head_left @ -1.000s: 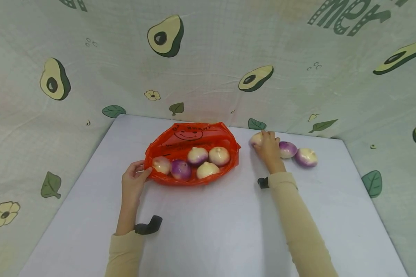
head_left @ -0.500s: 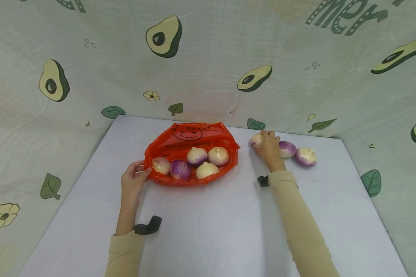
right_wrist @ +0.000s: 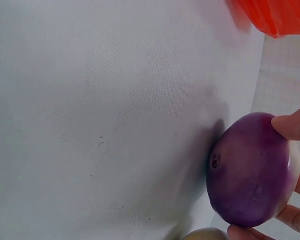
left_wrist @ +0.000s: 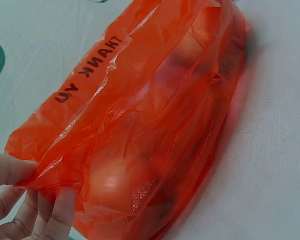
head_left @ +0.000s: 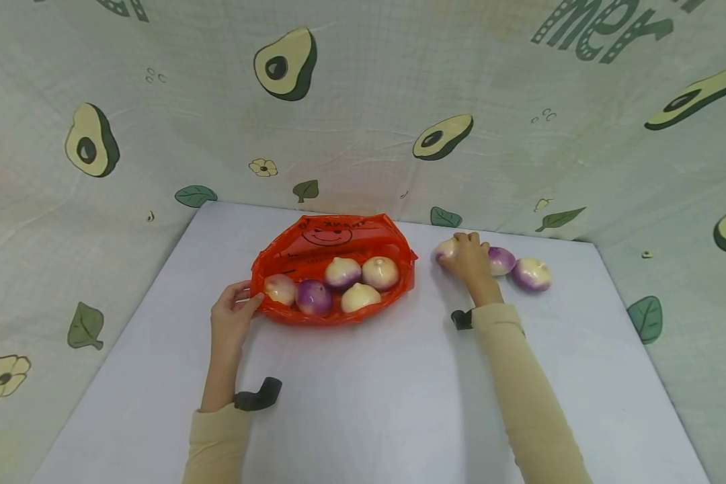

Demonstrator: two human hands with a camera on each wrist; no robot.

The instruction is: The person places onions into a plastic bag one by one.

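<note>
A red plastic bag [head_left: 333, 232] lies open toward me on the table, with several purple-and-white turnips [head_left: 314, 298] inside. My left hand [head_left: 232, 319] pinches the bag's left edge; in the left wrist view the thumb and fingertips bunch the thin film, and turnips show dimly through it. To the right of the bag, my right hand [head_left: 472, 262] grips another turnip [right_wrist: 252, 170] from above. The right wrist view shows that turnip's purple side, with the thumb and fingers around its pale side. Beside this hand lie a purple turnip [head_left: 501, 261] and a paler turnip [head_left: 532, 274].
The white table [head_left: 363, 410] ends at the back against a hanging cloth [head_left: 363, 87] printed with avocados and leaves. Dark wrist-worn devices [head_left: 260, 394] show at both sleeves. A corner of the red bag also appears at the top of the right wrist view.
My right hand and the turnip it grips have shifted very slightly toward me. My left hand stays at the bag's edge, and the other turnips keep their places.
</note>
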